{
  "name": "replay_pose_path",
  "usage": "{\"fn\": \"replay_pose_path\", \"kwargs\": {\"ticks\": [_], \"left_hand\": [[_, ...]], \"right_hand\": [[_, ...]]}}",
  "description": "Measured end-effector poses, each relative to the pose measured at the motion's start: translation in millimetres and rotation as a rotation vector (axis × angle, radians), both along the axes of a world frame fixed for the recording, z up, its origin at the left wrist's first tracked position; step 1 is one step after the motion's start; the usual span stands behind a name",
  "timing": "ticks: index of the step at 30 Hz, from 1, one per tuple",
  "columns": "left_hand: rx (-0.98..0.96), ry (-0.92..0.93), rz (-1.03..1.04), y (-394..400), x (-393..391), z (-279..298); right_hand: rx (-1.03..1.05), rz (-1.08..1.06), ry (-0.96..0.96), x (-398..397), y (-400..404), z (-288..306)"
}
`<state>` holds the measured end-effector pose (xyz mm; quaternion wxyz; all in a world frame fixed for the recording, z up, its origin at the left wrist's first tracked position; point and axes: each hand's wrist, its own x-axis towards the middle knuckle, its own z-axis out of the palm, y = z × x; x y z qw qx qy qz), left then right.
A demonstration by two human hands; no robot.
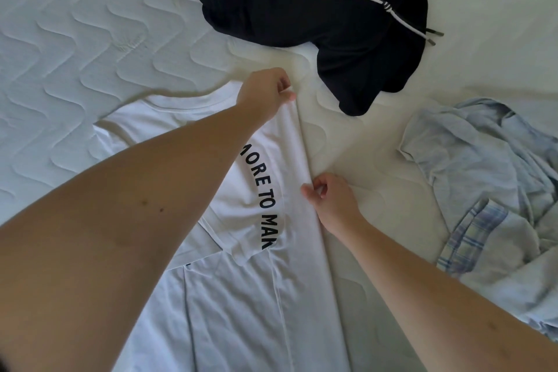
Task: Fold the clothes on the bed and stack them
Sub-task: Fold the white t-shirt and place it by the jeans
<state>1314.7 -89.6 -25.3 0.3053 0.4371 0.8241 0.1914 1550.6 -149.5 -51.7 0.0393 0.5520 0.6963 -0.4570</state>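
Observation:
A white T-shirt (229, 296) with black lettering lies flat on the bed, collar at the far end, its right side folded over along a straight edge. My left hand (267, 89) pinches that folded edge near the shoulder. My right hand (329, 196) pinches the same edge about halfway down the shirt. A dark navy garment (302, 9) with white drawstrings lies crumpled at the far middle. A light blue shirt (489, 178) with a plaid lining lies crumpled at the right.
The white quilted mattress (75, 39) stretches bare to the far left and between the garments.

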Motion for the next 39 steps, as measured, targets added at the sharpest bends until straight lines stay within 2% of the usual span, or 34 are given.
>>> {"fn": "replay_pose_path", "kwargs": {"ticks": [4,8,14,18,22,24,27,31,33,35,39], "left_hand": [[0.107,-0.105,0.014,-12.3,1.3,-1.4],[0.046,-0.136,0.033,-21.6,-2.2,-4.8],[0.038,-0.070,0.032,-9.8,9.0,-1.9],[0.137,-0.044,-0.039,-16.0,21.2,4.6],[0.234,0.033,0.031,-50.5,9.5,17.7],[0.187,0.066,0.103,-80.7,0.6,20.4],[-0.009,0.088,0.206,-128.8,-10.4,17.9],[-0.290,0.132,0.149,-175.9,-16.1,16.2],[-0.304,0.151,0.129,-186.2,-15.3,16.6],[-0.242,0.111,0.190,-191.3,-12.0,19.2],[-0.149,0.064,0.296,-196.3,-5.7,29.3]], "right_hand": [[0.038,-0.006,-0.016,-2.6,-3.3,1.7],[0.037,0.007,-0.021,-3.0,-3.9,3.3],[-0.055,0.030,-0.026,1.3,4.9,2.7],[-0.044,0.008,-0.008,2.2,4.0,-0.5],[-0.020,-0.004,0.012,0.3,0.7,-0.9],[-0.013,-0.016,0.028,-0.4,-0.6,0.6],[-0.030,-0.064,0.053,0.2,-0.5,2.3],[-0.071,-0.103,-0.007,-2.6,4.6,7.8],[0.005,-0.185,0.004,-5.5,5.0,14.3],[0.059,-0.231,0.123,-11.5,-0.4,21.2],[-0.172,-0.216,0.356,-46.2,-14.0,33.9]]}}
